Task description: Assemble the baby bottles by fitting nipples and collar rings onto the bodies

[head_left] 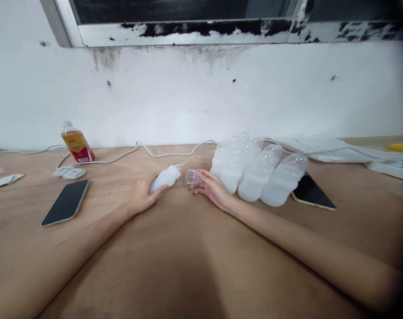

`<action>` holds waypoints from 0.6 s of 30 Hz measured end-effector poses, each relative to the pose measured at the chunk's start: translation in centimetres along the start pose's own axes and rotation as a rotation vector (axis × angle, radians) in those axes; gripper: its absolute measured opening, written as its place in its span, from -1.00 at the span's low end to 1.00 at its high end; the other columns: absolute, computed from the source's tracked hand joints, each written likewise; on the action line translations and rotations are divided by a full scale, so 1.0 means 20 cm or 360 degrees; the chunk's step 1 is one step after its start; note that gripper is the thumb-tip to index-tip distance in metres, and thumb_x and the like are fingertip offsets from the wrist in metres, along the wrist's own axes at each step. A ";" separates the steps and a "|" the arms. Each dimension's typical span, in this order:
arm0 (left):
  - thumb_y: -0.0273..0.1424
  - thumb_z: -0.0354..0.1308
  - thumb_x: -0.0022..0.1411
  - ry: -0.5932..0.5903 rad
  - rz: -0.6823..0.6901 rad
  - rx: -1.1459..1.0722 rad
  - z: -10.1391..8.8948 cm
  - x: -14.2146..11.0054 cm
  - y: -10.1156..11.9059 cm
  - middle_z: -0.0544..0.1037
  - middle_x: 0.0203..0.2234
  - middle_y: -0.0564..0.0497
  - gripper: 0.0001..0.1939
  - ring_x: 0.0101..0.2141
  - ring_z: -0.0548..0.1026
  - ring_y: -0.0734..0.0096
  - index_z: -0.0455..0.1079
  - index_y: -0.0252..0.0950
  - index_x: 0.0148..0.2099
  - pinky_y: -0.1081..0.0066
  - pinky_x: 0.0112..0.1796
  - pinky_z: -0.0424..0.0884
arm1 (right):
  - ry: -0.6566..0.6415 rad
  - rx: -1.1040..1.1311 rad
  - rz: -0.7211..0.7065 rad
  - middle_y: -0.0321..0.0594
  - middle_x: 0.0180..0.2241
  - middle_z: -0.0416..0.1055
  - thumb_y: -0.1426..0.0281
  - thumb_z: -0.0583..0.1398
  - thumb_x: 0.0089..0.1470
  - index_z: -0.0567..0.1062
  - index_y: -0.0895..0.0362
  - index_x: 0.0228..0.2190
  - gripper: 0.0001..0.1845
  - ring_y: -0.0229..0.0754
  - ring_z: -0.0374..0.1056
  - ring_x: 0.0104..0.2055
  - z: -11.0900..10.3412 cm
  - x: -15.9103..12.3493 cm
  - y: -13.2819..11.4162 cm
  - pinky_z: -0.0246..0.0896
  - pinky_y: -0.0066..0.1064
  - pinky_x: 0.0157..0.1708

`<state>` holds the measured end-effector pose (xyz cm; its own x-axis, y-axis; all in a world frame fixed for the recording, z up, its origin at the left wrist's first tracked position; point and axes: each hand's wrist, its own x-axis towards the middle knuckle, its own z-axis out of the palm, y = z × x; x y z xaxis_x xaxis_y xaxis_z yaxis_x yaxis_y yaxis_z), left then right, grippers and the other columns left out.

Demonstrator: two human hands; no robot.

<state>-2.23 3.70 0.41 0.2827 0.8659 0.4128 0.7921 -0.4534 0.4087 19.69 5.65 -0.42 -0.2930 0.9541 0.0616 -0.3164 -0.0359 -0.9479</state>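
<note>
My left hand (142, 195) is wrapped round a white squeeze bottle (166, 177) that lies tilted on the wooden table (188, 266), its thin nozzle pointing right. My right hand (212, 188) pinches a small clear cap (192, 177) just in front of the nozzle tip; cap and nozzle are a little apart. Right behind my right hand lies a row of several more white plastic bottles (257, 170), side by side on the table.
A dark phone (66, 202) lies at the left, another phone (312, 192) under the row's right end. An orange drink bottle (76, 141), a white cable (138, 153), small white packets (69, 172) and white bags (321, 146) sit along the wall.
</note>
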 end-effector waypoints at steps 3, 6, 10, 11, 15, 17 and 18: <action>-0.13 -0.12 0.13 0.0009 0.0012 -0.0003 0.00 0.00 0.00 0.44 -0.23 -0.08 -0.53 -0.27 0.41 0.25 0.19 -0.33 -0.02 0.35 -0.29 0.28 | 0.0003 0.0002 0.0000 -0.25 -0.35 0.32 0.33 0.11 -0.05 0.30 0.12 -0.33 -0.81 -0.32 0.31 -0.44 0.00 0.00 0.00 0.19 -0.48 -0.51; -0.13 -0.11 0.13 0.0006 0.0008 -0.0005 0.00 0.00 0.00 0.44 -0.23 -0.08 -0.53 -0.27 0.41 0.25 0.18 -0.33 -0.02 0.34 -0.29 0.27 | -0.0007 -0.0004 -0.0010 -0.24 -0.34 0.32 0.32 0.11 -0.05 0.30 0.11 -0.33 -0.81 -0.32 0.31 -0.43 0.00 0.00 0.00 0.19 -0.47 -0.50; -0.13 -0.12 0.13 -0.0001 0.0008 -0.0005 0.00 0.00 0.00 0.44 -0.23 -0.07 -0.54 -0.27 0.41 0.25 0.18 -0.32 -0.02 0.34 -0.30 0.28 | -0.0007 0.0003 -0.0007 -0.24 -0.34 0.32 0.32 0.11 -0.05 0.30 0.11 -0.33 -0.81 -0.32 0.31 -0.44 0.00 0.00 0.00 0.19 -0.47 -0.50; -0.13 -0.12 0.13 -0.0004 0.0006 -0.0004 0.00 0.00 0.00 0.44 -0.22 -0.07 -0.54 -0.27 0.41 0.24 0.18 -0.32 -0.02 0.34 -0.30 0.28 | -0.0004 0.0005 -0.0006 -0.25 -0.34 0.32 0.32 0.11 -0.05 0.30 0.11 -0.33 -0.81 -0.33 0.31 -0.44 0.00 0.00 0.00 0.19 -0.47 -0.50; -0.12 -0.13 0.13 -0.0008 -0.0001 0.0010 0.00 0.00 0.00 0.44 -0.22 -0.07 -0.53 -0.27 0.41 0.24 0.18 -0.31 -0.02 0.33 -0.29 0.29 | 0.0008 0.0001 -0.0007 -0.25 -0.34 0.32 0.32 0.11 -0.05 0.29 0.11 -0.34 -0.82 -0.32 0.30 -0.44 0.00 0.00 -0.01 0.18 -0.47 -0.51; -0.12 -0.13 0.13 -0.0003 0.0012 0.0014 0.00 0.00 0.00 0.44 -0.23 -0.07 -0.54 -0.27 0.41 0.25 0.18 -0.31 -0.02 0.33 -0.29 0.29 | 0.0006 -0.0003 -0.0008 -0.24 -0.35 0.33 0.32 0.10 -0.05 0.29 0.11 -0.33 -0.81 -0.32 0.30 -0.44 0.00 0.00 -0.01 0.18 -0.46 -0.50; -0.13 -0.13 0.13 0.0002 0.0024 0.0014 0.00 0.00 0.00 0.44 -0.23 -0.07 -0.54 -0.27 0.41 0.25 0.18 -0.31 -0.02 0.34 -0.29 0.29 | -0.0008 -0.0003 -0.0014 -0.24 -0.35 0.33 0.32 0.11 -0.05 0.29 0.11 -0.32 -0.80 -0.31 0.30 -0.43 0.00 0.00 -0.01 0.18 -0.46 -0.50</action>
<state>-2.19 3.73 0.43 0.2939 0.8587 0.4198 0.7926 -0.4645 0.3951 19.75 5.63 -0.23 -0.2948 0.9529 0.0716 -0.3173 -0.0269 -0.9480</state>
